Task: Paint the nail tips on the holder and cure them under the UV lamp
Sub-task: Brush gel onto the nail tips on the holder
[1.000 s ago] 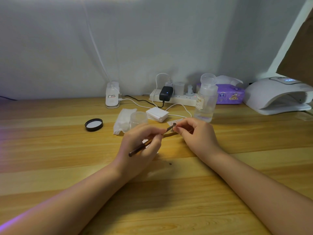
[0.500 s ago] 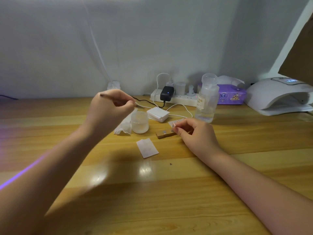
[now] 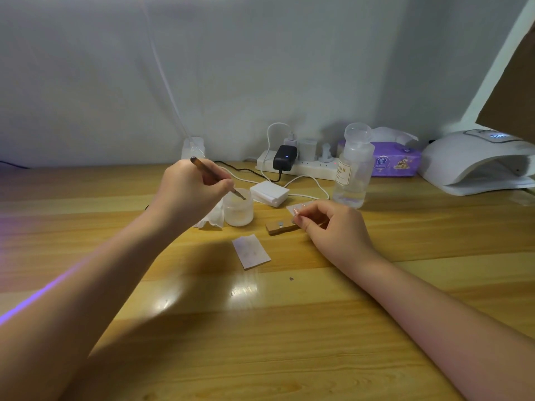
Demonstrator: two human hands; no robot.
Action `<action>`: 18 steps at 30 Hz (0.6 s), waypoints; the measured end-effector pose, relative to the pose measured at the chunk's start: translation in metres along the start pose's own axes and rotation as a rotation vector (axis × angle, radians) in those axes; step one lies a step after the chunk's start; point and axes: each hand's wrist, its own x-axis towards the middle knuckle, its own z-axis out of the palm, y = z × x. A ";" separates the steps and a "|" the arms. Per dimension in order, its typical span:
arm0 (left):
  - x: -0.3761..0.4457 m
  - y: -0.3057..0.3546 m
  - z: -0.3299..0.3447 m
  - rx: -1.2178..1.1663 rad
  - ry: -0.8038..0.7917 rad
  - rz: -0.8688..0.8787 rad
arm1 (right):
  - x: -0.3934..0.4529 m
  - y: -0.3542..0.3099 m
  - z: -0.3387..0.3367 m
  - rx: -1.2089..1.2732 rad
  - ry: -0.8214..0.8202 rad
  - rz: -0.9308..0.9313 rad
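The brush (image 3: 215,178) is pinched in the curled fingers of the left hand (image 3: 191,192), its tip at the jar (image 3: 238,211). Only a little should be picked up. The holder (image 3: 280,228) lies beside the jar, gripped at its end by the right hand (image 3: 333,227). The lamp (image 3: 474,163) sits far right.

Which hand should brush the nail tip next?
Left. The left hand already grips the brush, its tip at the frosted jar. The right hand is busy pinching the nail tip by the wooden holder.
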 end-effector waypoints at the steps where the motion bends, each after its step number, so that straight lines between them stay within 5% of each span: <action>1: 0.000 0.001 -0.001 0.005 0.001 -0.001 | 0.000 0.000 0.000 -0.005 -0.002 -0.001; 18: 0.000 -0.002 0.001 0.146 0.019 0.023 | 0.000 -0.001 0.000 -0.022 -0.002 -0.013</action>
